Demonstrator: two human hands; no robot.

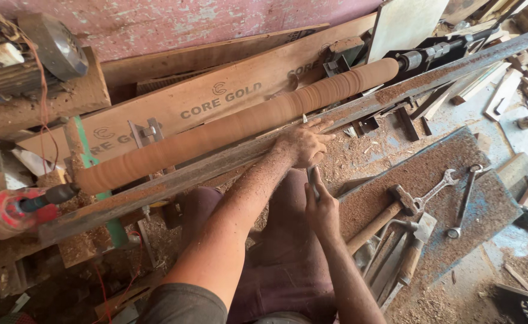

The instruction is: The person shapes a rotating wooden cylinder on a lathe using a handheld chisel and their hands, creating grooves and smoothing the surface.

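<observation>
A long round wooden piece [240,123] is mounted lengthwise on a lathe and looks blurred with spin. My left hand [303,143] rests on the metal tool rest bar [216,163], pressing a thin metal turning tool [305,123] whose tip meets the wood. My right hand [321,207] is closed on the rear part of that same tool, just below the left hand. Both forearms are dusted with sawdust.
A sawdust-covered board [432,198] at the right carries hammers [384,219] and two wrenches [465,201]. A printed plywood board [216,99] leans behind the lathe. A motor [30,54] sits top left, a red chuck [9,210] at the left end. Wood scraps lie at the top right.
</observation>
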